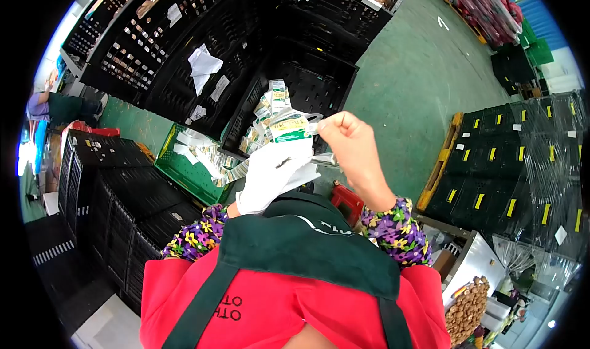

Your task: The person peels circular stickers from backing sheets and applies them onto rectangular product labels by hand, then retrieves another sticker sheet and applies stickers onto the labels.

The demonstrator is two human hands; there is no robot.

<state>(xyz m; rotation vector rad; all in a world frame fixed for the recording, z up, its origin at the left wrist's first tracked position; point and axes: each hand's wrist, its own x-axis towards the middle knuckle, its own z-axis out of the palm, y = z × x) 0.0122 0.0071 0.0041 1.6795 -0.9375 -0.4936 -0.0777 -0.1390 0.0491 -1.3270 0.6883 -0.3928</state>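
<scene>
My left hand [270, 172], in a white glove, is closed on a strip of green, white and yellow labels [293, 129] in front of my chest. To the right of the strip, my bare right hand [348, 141] pinches a small pale piece [313, 128] at the label's right edge between thumb and fingertips. Beyond my hands a black crate [332, 72] holds more labels [261, 116] in a loose pile. Further label strips [212, 158] lie in a green crate [169, 159] to the left.
Tall black crates [132, 51] rise at the upper left, and lower black crates [132, 192] stand at the left. Wrapped crates [513, 158] sit on a yellow-edged pallet at the right. A metal table [473, 263] is at the lower right. Another person [67, 107] stands at the far left.
</scene>
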